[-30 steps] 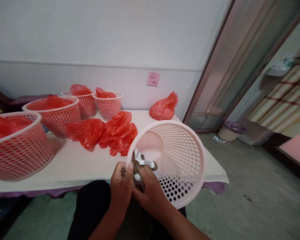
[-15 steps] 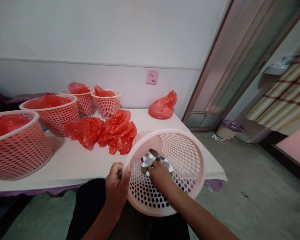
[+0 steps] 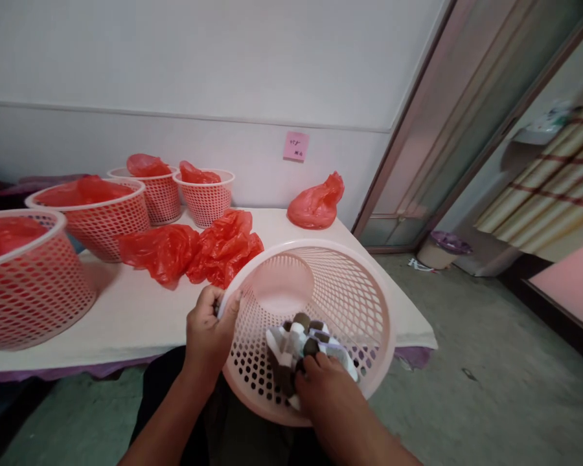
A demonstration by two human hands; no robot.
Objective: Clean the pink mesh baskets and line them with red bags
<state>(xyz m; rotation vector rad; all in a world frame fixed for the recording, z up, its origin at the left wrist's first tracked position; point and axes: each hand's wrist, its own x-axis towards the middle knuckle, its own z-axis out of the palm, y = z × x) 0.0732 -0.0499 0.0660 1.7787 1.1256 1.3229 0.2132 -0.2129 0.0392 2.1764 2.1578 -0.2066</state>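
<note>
A pale pink mesh plastic basket is tilted over my lap with its mouth toward me. My left hand is closed on its left rim, thumb at the inside edge. Reaching into the basket, my right hand has its fingers curled on a bundle of brown and white pieces. Some pieces look like short dark rolls with white wrapping; their exact kind is unclear. The bundle is near the basket's lower wall, and my fingertips are partly hidden in it.
On the white-covered table, several pink baskets lined with red bags stand at left. Crumpled red plastic bags lie behind my basket. A tied red bag sits at the back, below a pink note. A bin stands on the floor.
My right hand has drawn the bundle from deeper in the basket toward its mouth, exposing the basket's bottom. The basket and my left hand have shifted slightly left.
</note>
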